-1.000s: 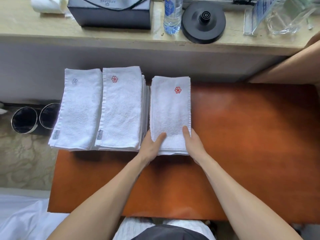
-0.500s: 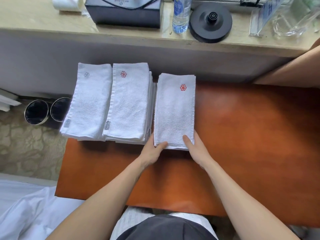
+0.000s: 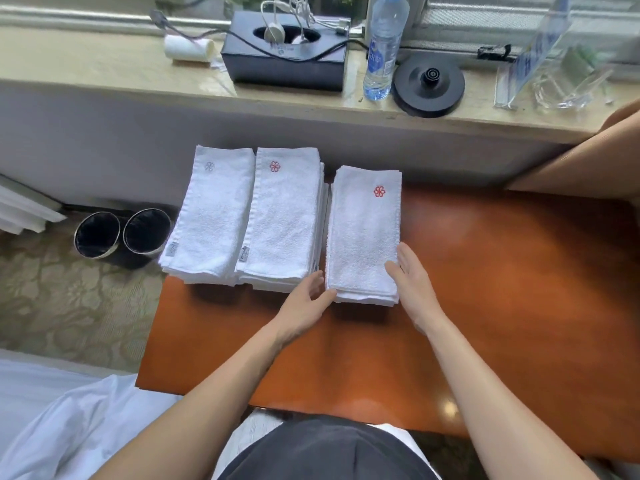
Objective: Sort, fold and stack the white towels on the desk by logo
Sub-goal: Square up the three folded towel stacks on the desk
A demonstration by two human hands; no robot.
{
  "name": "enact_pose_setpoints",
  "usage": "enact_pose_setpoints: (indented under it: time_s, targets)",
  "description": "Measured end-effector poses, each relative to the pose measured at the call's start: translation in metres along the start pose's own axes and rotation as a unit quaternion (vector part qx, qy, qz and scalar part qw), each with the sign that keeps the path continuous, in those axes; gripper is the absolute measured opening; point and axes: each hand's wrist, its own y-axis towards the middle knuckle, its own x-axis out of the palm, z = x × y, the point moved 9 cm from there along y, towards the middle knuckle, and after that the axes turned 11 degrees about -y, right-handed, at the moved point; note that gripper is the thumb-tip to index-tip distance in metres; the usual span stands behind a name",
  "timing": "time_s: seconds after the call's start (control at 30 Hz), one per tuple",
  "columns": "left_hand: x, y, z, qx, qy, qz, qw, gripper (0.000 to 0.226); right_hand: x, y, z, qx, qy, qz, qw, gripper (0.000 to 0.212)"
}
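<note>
**Three stacks, two logo colours**

I see three folded stacks far-left on the desk (image 3: pixel 485 271). The left stack (image 3: pixel 214 223) has a grey flower logo (image 3: pixel 209 166). The middle stack (image 3: pixel 284 220) and right stack (image 3: pixel 363 237) have red flower logos (image 3: pixel 274 166). Two hem tags (image 3: pixel 172 249), unreadable. Left hand (image 3: pixel 304 303) and right hand (image 3: pixel 412 282) are flat, uncurled, pressing right stack's near sides.

**hands move to the towel's sides**

the right hand (image 3: pixel 412 282) has slid up from the near end of the folded red-logo towel (image 3: pixel 363 237) and now lies flat along its right edge, fingers straight. the left hand (image 3: pixel 308 303) has dropped to the near-left corner, thumb off the top face. the view has tipped up, showing more windowsill (image 3: pixel 104 71).
</note>
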Motion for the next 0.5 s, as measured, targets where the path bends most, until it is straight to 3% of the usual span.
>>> enact_pose_setpoints:
  time_s: [0.1,0.37,0.5]
  targets:
    - [-0.012,-0.009,0.016,0.023,0.001,-0.008,1.0,0.067,0.019,-0.009,-0.015,0.013,-0.007,0.003,1.0,0.064]
    - [-0.063,-0.029,0.042,0.081,0.024,-0.07,0.994,0.058,0.091,-0.036,-0.043,0.026,0.0,0.027,0.999,0.063]
    - [-0.108,-0.031,0.044,0.105,0.076,-0.057,0.99,0.055,0.128,-0.043,-0.055,0.024,-0.013,0.029,0.999,0.065]
